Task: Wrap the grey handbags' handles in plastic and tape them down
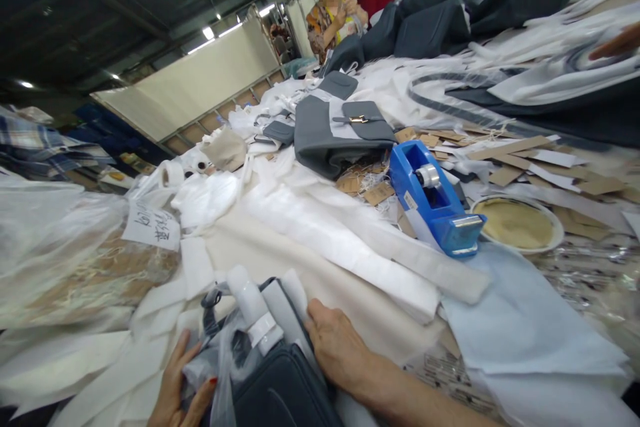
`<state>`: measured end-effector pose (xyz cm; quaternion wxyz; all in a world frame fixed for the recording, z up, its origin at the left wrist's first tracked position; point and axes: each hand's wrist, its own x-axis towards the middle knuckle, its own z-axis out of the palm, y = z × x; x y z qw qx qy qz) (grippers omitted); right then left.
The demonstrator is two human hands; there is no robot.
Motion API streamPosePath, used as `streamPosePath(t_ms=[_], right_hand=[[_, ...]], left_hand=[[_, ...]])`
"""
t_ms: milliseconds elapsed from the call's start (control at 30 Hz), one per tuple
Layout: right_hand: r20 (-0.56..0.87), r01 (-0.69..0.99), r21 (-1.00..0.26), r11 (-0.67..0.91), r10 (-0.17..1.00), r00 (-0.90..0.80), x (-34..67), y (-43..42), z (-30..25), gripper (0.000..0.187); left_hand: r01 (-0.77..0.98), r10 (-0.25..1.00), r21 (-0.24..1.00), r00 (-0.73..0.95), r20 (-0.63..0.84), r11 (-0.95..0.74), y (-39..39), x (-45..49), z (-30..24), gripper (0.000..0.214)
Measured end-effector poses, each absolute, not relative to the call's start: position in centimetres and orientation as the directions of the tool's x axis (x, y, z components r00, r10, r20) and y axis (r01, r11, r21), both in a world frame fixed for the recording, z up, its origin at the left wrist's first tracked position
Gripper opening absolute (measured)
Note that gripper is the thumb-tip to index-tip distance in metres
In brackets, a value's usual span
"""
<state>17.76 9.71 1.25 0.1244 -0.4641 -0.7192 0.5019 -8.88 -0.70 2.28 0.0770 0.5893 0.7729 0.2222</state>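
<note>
A dark blue-grey handbag (pixel 285 387) lies at the bottom middle, its flap facing me. White foam (pixel 247 297) wraps its strap parts, and clear plastic hangs over its left side. My left hand (pixel 173 380) grips the plastic-covered left edge, thumb and fingers on either side of it. On the other side, my right hand (pixel 337 343) holds the bag's upper right edge; its fingertips go out of sight behind the white foam sheet there. A black strap loop (pixel 213 310) sticks up at the top left of the bag.
Beyond are white foam strips (pixel 340 247), a blue tape dispenser (pixel 435 200), a round tub (pixel 520 221), cardboard tags (pixel 515 153) and another grey bag (pixel 320 133). Plastic-bagged tags (pixel 100 267) lie left. Co-workers (pixel 330 20) stand behind; another person's hand (pixel 617 43) reaches in right.
</note>
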Motion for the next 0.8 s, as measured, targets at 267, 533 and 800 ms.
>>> streamPosePath(t_ms=[267,533,800], right_hand=[[-0.132,0.400,-0.884,0.243,0.691,-0.711,23.4,9.1,2.3,0.030],[0.142,0.143,-0.857,0.495,0.494,-0.858,27.9,5.9,0.9,0.034],[-0.003,0.413,-0.596,0.688,0.513,-0.858,21.7,6.5,0.7,0.007]], left_hand=[[0.877,0.926,0.401,-0.347,0.147,0.265,-0.5,-8.3,2.9,0.053],[0.880,0.930,0.369,-0.355,0.093,0.299,-0.7,-9.0,3.1,0.057],[0.868,0.931,0.417,-0.346,0.120,0.269,-0.8,-8.7,2.7,0.055]])
